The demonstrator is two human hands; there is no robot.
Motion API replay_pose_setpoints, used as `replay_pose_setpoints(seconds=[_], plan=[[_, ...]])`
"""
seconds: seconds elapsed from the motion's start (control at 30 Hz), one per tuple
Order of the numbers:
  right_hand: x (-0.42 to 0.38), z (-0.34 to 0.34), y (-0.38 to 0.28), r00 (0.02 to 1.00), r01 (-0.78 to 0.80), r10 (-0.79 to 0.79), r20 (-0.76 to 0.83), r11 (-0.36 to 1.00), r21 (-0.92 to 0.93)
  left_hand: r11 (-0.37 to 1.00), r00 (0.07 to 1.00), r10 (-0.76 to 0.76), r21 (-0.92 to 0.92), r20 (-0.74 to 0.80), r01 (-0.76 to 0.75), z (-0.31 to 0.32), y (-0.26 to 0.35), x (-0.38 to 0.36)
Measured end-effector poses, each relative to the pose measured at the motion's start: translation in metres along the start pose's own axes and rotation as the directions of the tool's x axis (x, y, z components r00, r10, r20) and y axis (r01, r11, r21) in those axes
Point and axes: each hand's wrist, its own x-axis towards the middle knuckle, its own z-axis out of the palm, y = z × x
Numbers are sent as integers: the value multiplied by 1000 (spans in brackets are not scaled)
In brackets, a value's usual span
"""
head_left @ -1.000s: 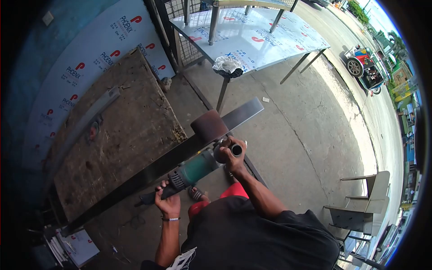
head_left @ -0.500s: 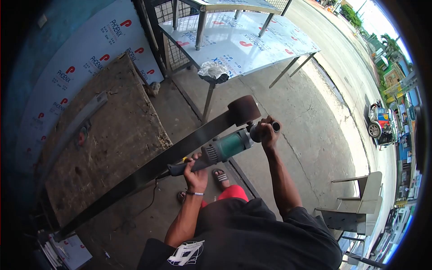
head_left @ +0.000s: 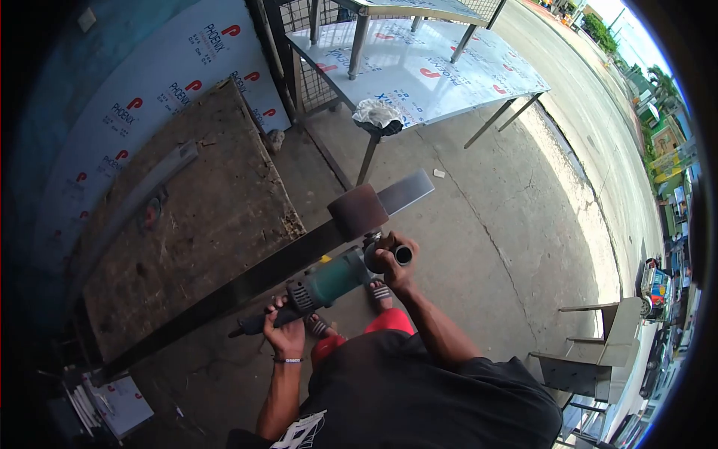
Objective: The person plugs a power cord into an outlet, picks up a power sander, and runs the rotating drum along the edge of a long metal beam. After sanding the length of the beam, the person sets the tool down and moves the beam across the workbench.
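Observation:
I hold a green handheld drum sander [head_left: 336, 278] with both hands. My left hand [head_left: 286, 329] wraps round its dark rear handle, and my right hand [head_left: 396, 262] grips the round front handle beside the head. The brown abrasive drum [head_left: 359, 212] rests against or just over a long flat metal bar [head_left: 407, 191]; exact contact is hard to tell. That bar runs along the near edge of a worn wooden workbench [head_left: 224, 202], its bright far end sticking out past the drum. The sander's motor body hangs on my side of the bar.
A film-covered metal table [head_left: 479, 75] stands beyond, with a crumpled white bag [head_left: 378, 114] at its near corner. Another metal piece [head_left: 172, 165] lies on the bench. A metal stand [head_left: 598, 352] is at the right. The road runs along the right side.
Both hands have drawn the sander back along the bar, left and toward me. The drum has left the bar's far end, which now shows. The view has shifted slightly.

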Motion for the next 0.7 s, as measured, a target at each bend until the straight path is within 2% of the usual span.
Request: replay_pose_setpoints(seconds=[0.07,0.13,0.2,0.27,0.4,0.47,0.53,0.6,0.7], plan=[[6,-3,0,999,29,-31,-22,998,-63,1000,1000,4,4,-1,-4,3,-6,3],[16,-23,15,999,8,-9,-52,999,-32,999,999,-34,2,31,34,8,-22,9],[32,-43,15,997,18,-17,-73,1000,1,999,998,-46,-20,46,47,9,-46,21],[52,-70,13,990,128,-129,-59,991,-25,996,996,-79,-46,44,81,20,-74,31],[91,-129,-5,991,111,-109,-77,994,22,984,986,-163,-62,28,165,50,-140,53],[103,-149,-2,985,158,-158,-70,987,4,981,982,-175,-75,72,181,56,-158,60],[104,-147,-8,988,126,-128,-81,992,-30,976,981,-191,-98,39,194,58,-159,58],[91,-128,-10,994,58,-55,-95,998,34,977,984,-180,-121,-12,177,52,-142,54],[54,-84,-7,993,85,-85,-87,996,-5,979,986,-163,-132,-40,157,27,-99,42]])
